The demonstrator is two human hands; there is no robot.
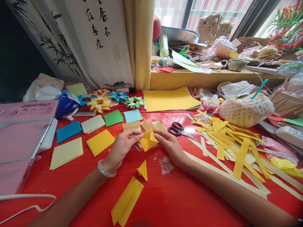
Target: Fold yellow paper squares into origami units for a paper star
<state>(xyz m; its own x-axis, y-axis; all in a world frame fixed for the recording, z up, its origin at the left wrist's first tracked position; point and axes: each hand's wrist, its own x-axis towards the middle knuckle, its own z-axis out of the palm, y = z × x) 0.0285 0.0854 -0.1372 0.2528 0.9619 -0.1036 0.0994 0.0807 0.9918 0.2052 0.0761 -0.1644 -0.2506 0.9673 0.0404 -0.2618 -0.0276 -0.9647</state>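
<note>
Between my two hands is a small piece of folded yellow paper (149,141), partly opened into a pointed shape. My left hand (125,143), with a clear beaded bracelet at the wrist, pinches its left side between thumb and fingers. The right edge is gripped by the fingertips of my right hand (168,143). On the red table (180,195) just below lies a small folded yellow triangle (143,171). Nearer to me is a creased yellow paper strip (127,201). Pale folded paper pieces (131,126) lie right behind my hands.
Paper stacks in blue (68,131), green (113,118) and yellow (100,142) lie at left. Black-handled scissors (177,128) rest beyond my right hand, beside a heap of yellow paper strips (236,142). Folded paper stars (100,103) and yellow sheets (170,99) are at the back.
</note>
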